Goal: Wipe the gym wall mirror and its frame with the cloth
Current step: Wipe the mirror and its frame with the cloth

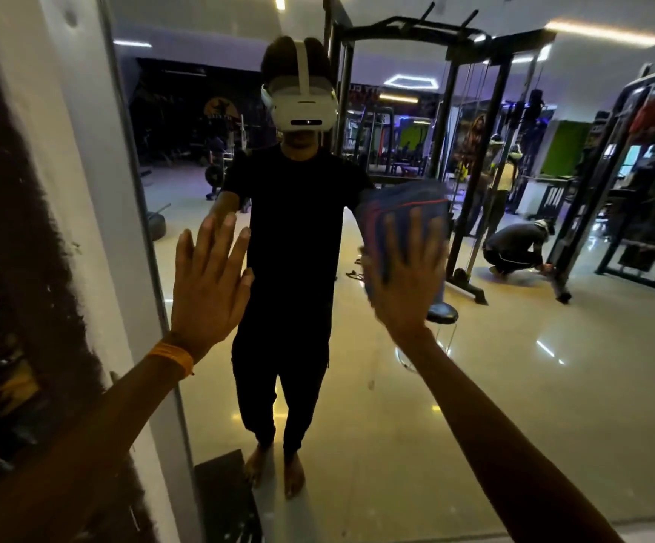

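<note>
Against the glass of the wall mirror (514,386), right of centre, level with the reflected figure's chest: cloth (404,207), blue with red stripes, folded, blurred at its upper edge. Pressed flat to the glass by right hand (408,280), fingers straight and spread over lower half of cloth, none curled round it. Left of that, apart from cloth: left hand (208,284), palm flat to the glass, fingers straight and slightly fanned, holding nothing, fingertips meeting own reflection. Orange wristband (173,356) on left wrist. Just beside left hand, along mirror's left edge: frame (137,182), narrow grey upright strip. Beyond frame: white wall (55,131) with rough black painted patch (12,229). Reflected in mirror: standing figure in black clothes, barefoot, with white headset (304,105); black cable machine (471,150); round black stool (441,313); crouching person (514,248) on glossy pale floor (553,444). At mirror's foot: dark mat (224,491).
</note>
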The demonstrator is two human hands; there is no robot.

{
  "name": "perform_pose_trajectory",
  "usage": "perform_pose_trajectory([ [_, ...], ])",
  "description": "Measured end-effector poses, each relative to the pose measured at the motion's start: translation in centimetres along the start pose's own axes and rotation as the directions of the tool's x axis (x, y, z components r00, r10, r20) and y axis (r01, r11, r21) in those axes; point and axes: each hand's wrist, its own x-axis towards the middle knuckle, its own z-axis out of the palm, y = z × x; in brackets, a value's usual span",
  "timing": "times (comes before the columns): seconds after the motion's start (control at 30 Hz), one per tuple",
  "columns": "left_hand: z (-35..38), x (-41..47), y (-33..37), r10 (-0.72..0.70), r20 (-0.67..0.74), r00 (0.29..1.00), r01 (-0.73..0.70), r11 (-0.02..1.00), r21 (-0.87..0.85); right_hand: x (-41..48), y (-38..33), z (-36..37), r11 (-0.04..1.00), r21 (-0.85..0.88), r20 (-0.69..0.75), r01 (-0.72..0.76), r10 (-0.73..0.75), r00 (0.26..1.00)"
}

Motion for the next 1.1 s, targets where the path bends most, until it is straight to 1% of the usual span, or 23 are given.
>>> perform_pose_trajectory([
  [0.03, -0.1, 0.2, -0.1, -0.024, -0.008, 1.000, 0.024, 1.000, -0.013, 1.1, 0.2, -0.3, 0.988, -0.014, -0.052, -0.153, 0.152, 0.987],
  [0.07, -0.1, 0.5, -0.1, -0.039, -0.017, 0.999, 0.039, 0.999, -0.029, 1.4, -0.2, -0.5, 0.970, -0.006, -0.085, -0.243, 0.242, 0.967],
  [0.1, -0.1, 1.0, -0.1, -0.040, -0.023, 0.999, 0.039, 0.998, -0.040, 0.8, -1.0, -0.4, 0.971, 0.006, -0.084, -0.238, 0.238, 0.968],
  [0.13, 0.0, 1.4, 0.0, -0.028, -0.013, 1.000, 0.027, 0.999, -0.042, -0.7, -1.8, 0.0, 0.988, 0.030, -0.037, -0.149, 0.150, 0.988],
  [0.17, 0.2, 1.7, 0.1, -0.003, 0.011, 1.000, 0.004, 0.999, -0.040, -2.9, -2.8, 0.4, 0.998, 0.063, 0.050, -0.004, 0.001, 0.999],
  [0.23, 0.6, 1.9, 0.4, 0.046, 0.044, 0.998, -0.043, 0.998, -0.047, -7.0, -3.1, 0.7, 0.945, 0.115, 0.192, 0.306, -0.323, 0.927],
  [0.27, 0.7, 1.8, 0.5, 0.058, 0.048, 0.997, -0.055, 0.997, -0.054, -7.6, -2.1, 0.7, 0.914, 0.115, 0.208, 0.389, -0.405, 0.891],
  [0.3, 0.7, 1.8, 0.6, 0.065, 0.048, 0.997, -0.062, 0.996, -0.064, -7.3, -0.9, 0.5, 0.910, 0.097, 0.202, 0.403, -0.415, 0.887],
  [0.37, 0.7, 1.5, 0.5, 0.070, 0.044, 0.997, -0.066, 0.994, -0.087, -5.6, 1.3, -0.3, 0.962, -0.005, 0.175, 0.272, -0.267, 0.948],
  [0.43, 0.9, 0.8, 0.4, 0.060, 0.032, 0.998, -0.056, 0.992, -0.113, -3.8, 2.7, -1.1, 0.996, -0.074, 0.083, -0.044, 0.050, 0.995],
  [0.5, 1.3, -0.3, 0.5, 0.048, 0.033, 0.998, -0.043, 0.990, -0.131, -3.9, 1.4, -1.4, 0.959, -0.046, -0.005, -0.280, 0.280, 0.960],
  [0.53, 1.5, -0.8, 0.8, 0.042, 0.044, 0.998, -0.036, 0.990, -0.135, -4.8, 0.1, -1.2, 0.957, -0.023, 0.002, -0.289, 0.289, 0.957],
  [0.57, 1.7, -1.2, 1.1, 0.045, 0.062, 0.997, -0.036, 0.990, -0.138, -6.2, -1.3, -0.8, 0.974, 0.009, 0.066, -0.226, 0.225, 0.972],
  [0.63, 2.1, -1.7, 1.7, 0.099, 0.097, 0.990, -0.085, 0.987, -0.134, -9.4, -2.9, -0.5, 0.997, 0.054, 0.232, 0.057, -0.068, 0.970],
  [0.67, 2.2, -1.7, 2.0, 0.132, 0.106, 0.985, -0.118, 0.984, -0.134, -10.2, -2.3, -0.6, 0.979, 0.050, 0.276, 0.200, -0.206, 0.939],
  [0.7, 2.3, -1.4, 2.2, 0.156, 0.103, 0.982, -0.141, 0.980, -0.138, -10.0, -0.9, -0.9, 0.960, 0.039, 0.289, 0.277, -0.277, 0.916],
  [0.73, 2.4, -1.0, 2.3, 0.166, 0.094, 0.982, -0.152, 0.978, -0.140, -9.2, 0.6, -1.3, 0.957, 0.012, 0.276, 0.291, -0.283, 0.918],
  [0.8, 2.5, -0.4, 2.6, 0.164, 0.084, 0.983, -0.153, 0.981, -0.122, -6.9, 3.8, -2.4, 0.979, -0.074, 0.227, 0.191, -0.170, 0.959],
  [0.87, 2.7, 0.3, 3.2, 0.171, 0.081, 0.982, -0.163, 0.981, -0.101, -3.9, 6.9, -3.4, 0.994, -0.084, 0.096, -0.072, 0.080, 0.992],
  [0.93, 3.1, 1.1, 4.1, 0.196, 0.071, 0.978, -0.188, 0.977, -0.099, -1.9, 7.5, -3.8, 0.932, 0.000, -0.019, -0.362, 0.362, 0.932],
  [0.97, 3.3, 1.5, 4.7, 0.204, 0.063, 0.977, -0.197, 0.975, -0.098, -1.8, 6.7, -3.6, 0.911, 0.008, -0.029, -0.411, 0.412, 0.911],
  [1.03, 4.0, 2.0, 6.1, 0.211, 0.055, 0.976, -0.205, 0.974, -0.097, -4.2, 4.4, -2.6, 0.954, -0.035, 0.035, -0.297, 0.299, 0.954],
  [1.1, 4.8, 1.8, 7.7, 0.216, 0.062, 0.974, -0.210, 0.973, -0.093, -8.6, 3.0, -2.1, 0.999, -0.019, 0.238, -0.043, 0.046, 0.970],
])
